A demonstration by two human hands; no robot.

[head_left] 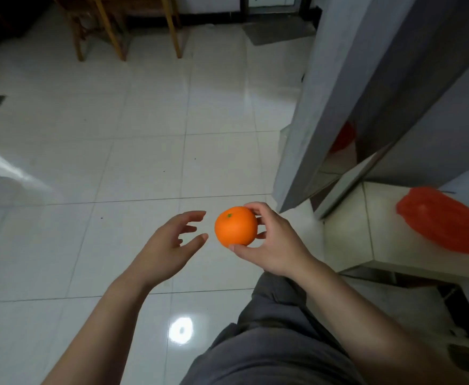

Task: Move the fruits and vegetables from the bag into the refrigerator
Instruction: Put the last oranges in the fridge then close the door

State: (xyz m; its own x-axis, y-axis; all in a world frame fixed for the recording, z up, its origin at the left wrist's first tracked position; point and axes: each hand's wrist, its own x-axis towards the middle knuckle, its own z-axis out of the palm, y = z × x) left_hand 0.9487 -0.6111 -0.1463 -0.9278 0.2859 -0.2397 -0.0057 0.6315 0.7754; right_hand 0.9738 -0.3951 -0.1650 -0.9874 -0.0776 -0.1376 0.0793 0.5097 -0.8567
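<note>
An orange (236,226) with a small green stem mark is held over the tiled floor by my right hand (275,243), fingers and thumb curled round its right side. My left hand (169,243) hovers just left of the orange, fingers spread and relaxed, not touching it. A red plastic bag (444,220) lies on a pale low ledge at the right. The grey refrigerator (352,87) stands at the right, its door edge towards me; a red reflection shows on its lower side.
White glossy floor tiles (116,134) fill the middle. Wooden chair legs (111,29) stand at the back. A grey mat (277,31) lies near the far wall. A clear plastic sheet (2,165) shows at the left edge. My grey trouser leg (269,343) is below.
</note>
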